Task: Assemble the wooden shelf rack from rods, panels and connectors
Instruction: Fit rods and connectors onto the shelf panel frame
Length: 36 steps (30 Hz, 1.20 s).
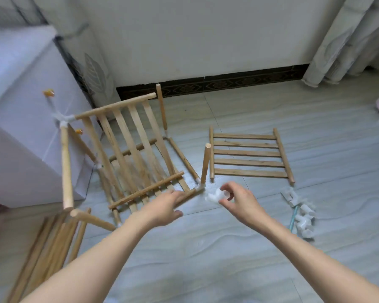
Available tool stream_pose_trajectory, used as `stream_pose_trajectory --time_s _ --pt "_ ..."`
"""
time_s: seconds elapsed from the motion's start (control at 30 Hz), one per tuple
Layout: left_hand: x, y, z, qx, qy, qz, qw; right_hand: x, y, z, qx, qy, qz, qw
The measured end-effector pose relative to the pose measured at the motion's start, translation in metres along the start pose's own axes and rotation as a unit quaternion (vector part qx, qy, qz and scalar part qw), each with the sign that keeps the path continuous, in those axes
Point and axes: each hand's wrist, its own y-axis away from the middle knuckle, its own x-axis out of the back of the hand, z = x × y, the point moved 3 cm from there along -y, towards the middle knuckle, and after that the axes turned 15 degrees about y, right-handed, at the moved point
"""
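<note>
I see the half-built wooden rack (127,149) tilted on the grey floor (206,248) against a white cabinet (20,127); a loose slatted panel (249,156) lies flat to its right; a bundle of spare rods (46,248) lies at lower left; a pile of white connectors (302,215) sits at right; my left hand (166,206), fingers straight and relaxed, touches the rack's near rod; my right hand (236,200) pinches one white connector (214,196) between thumb and fingertips.
</note>
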Motion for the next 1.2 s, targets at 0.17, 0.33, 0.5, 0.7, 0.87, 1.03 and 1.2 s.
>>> stream_pose_trajectory --time_s 0.17,0.33,0.5,0.7,0.87,1.03,1.2 --pt "0.082 0.084 0.014 -0.045 0.038 0.143 0.988 0.064 0.017 -0.106 0.090 -0.013 0.027 0.996" --pt "0.127 0.167 -0.036 0.023 0.092 0.342 0.935 0.090 0.039 -0.189 0.134 -0.035 0.032 0.990" --pt "0.111 0.190 -0.094 0.125 0.166 0.332 0.920 0.069 0.043 -0.219 0.148 0.011 0.005 0.989" --pt "0.053 0.155 -0.128 0.130 0.415 0.349 0.830 0.018 0.014 -0.215 0.126 -0.025 -0.050 0.990" --pt "0.030 0.124 -0.151 0.099 0.490 0.395 0.771 -0.024 -0.004 -0.213 0.050 -0.207 -0.101 0.972" --pt "0.019 0.110 -0.157 0.075 0.485 0.406 0.771 -0.047 -0.001 -0.202 -0.014 -0.344 -0.119 0.931" --pt "0.008 0.128 -0.154 0.049 0.459 0.390 0.797 -0.053 0.017 -0.188 -0.045 -0.381 -0.116 0.916"
